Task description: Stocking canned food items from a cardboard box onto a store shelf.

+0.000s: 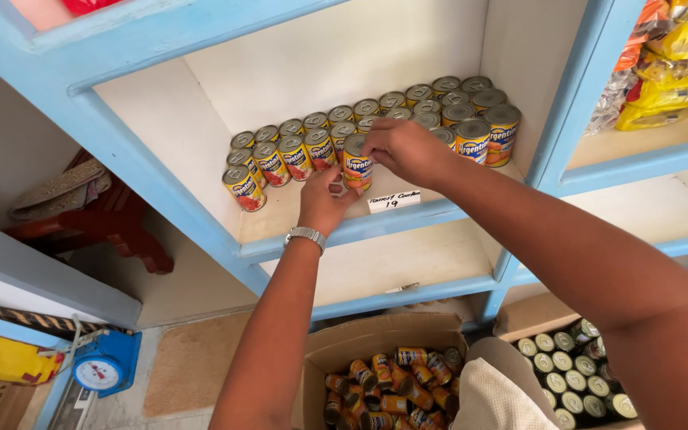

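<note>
Both my hands reach into a white shelf (296, 215) with a blue frame. My right hand (404, 151) grips the top of a yellow, blue and red labelled can (357, 166) standing at the shelf's front. My left hand (324, 199), with a silver watch on its wrist, touches the lower side of the same can. Rows of like cans (280, 155) stand to its left, and more (471, 119) fill the back and right of the shelf.
An open cardboard box (384, 382) of loose cans sits below on the floor, beside a second box (575, 378) of upright cans. A blue weighing scale (105, 366) stands at lower left. Yellow snack packets (670, 72) fill the right-hand shelf. A small white label (393, 201) sits on the shelf edge.
</note>
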